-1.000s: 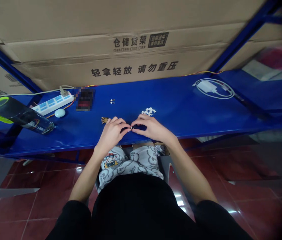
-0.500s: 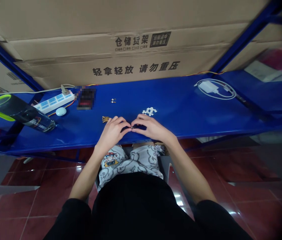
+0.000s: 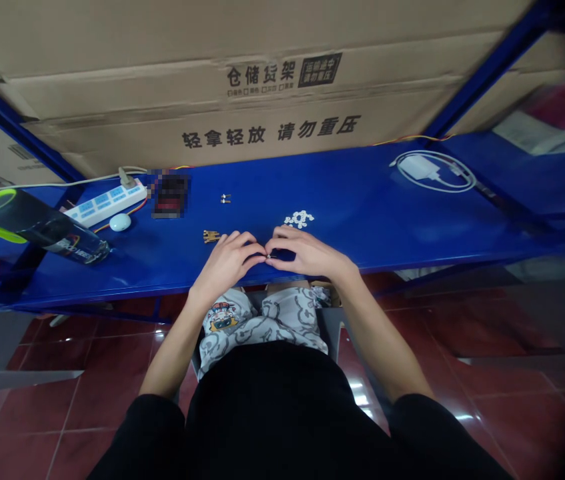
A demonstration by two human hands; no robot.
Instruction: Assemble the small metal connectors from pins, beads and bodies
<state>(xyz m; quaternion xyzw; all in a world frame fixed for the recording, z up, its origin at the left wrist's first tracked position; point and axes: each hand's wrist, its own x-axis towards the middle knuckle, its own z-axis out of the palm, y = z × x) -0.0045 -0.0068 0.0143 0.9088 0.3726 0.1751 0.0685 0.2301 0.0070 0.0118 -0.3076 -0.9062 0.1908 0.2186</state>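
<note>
Cardboard [image 3: 272,110] behind the table [image 3: 357,193] reads "仓储货架" and "轻拿轻放 请勿重压", the bottle [image 3: 45,223] bears unclear lettering, and left hand [image 3: 227,259] and right hand [image 3: 309,253] fingers pinch a tiny part [image 3: 269,256], mostly hidden.

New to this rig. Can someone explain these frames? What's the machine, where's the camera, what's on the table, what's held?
There's no machine: just a person's bare hands. One head-worn camera takes every picture, looking forward and down, so the left hand and right hand appear on their own sides.

Their fingertips pinch a tiny part between them, too small to identify.

On the blue table lie gold-brown pieces near the left hand, white pieces beyond the right, and two small parts farther back. A bottle and power strip sit left; a white charger lies right.
</note>
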